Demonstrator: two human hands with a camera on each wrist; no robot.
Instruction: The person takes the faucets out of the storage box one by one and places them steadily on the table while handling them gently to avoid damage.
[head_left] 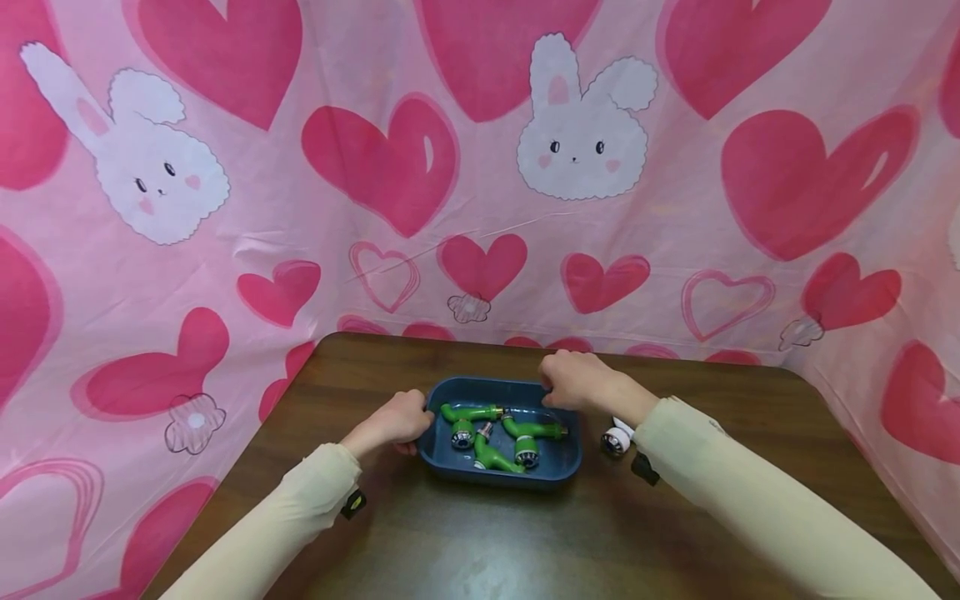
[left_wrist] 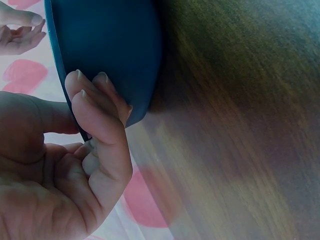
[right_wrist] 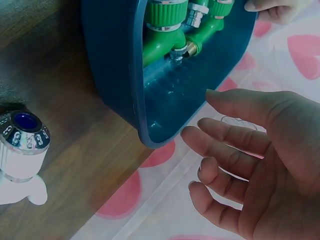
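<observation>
Your left hand [head_left: 401, 417] pinched the rim at the left end of the blue bin [head_left: 495, 478], the thumb on the inner side and the bent fingers against the outer wall. Your right hand [head_left: 576, 379] was at the bin's far right corner, its fingers loosely spread and slightly bent, with nothing held between them. The thumb tip came right up to the rim, but I could not tell whether it touched.

The bin sat upright on the wooden table [head_left: 480, 542], between your hands, and three green taps lay inside it. The far left tap [head_left: 474, 413] had its metal end toward the right and its round knob on the near side. The right-hand tap [head_left: 543, 430] also had its metal end toward the right, with a chrome-faced knob nearer to you. The near tap [head_left: 491, 454] lay between the two knobs, its threaded metal end toward the far side.

To the right of the bin, just apart from it, a white tap [head_left: 617, 442] lay on the table, partly hidden by your right sleeve [head_left: 750, 483]. Its chrome cap had a dark blue centre. A pink backdrop [head_left: 480, 200] with hearts and rabbits hung behind the table.
</observation>
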